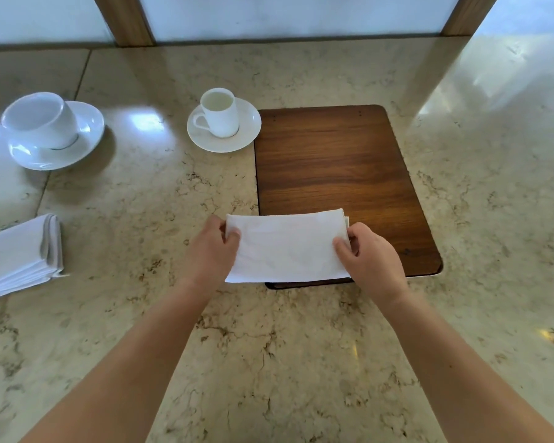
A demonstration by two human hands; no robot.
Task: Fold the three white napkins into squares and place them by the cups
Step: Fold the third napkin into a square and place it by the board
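A white napkin [287, 247], folded into a wide rectangle, lies across the near left corner of a wooden board [333, 174]. My left hand [210, 251] pinches its left edge and my right hand [370, 254] pinches its right edge. A stack of folded white napkins [20, 254] rests at the left edge of the counter. A small white cup [219, 111] stands on a saucer [250, 129] just left of the board. A wider white cup [39, 119] sits on its saucer [87, 123] at the far left.
The marble counter [269, 362] stretches around everything, with bare stone between the napkin stack and the board. A wall with wooden posts [125, 20] and frosted panels closes the back edge.
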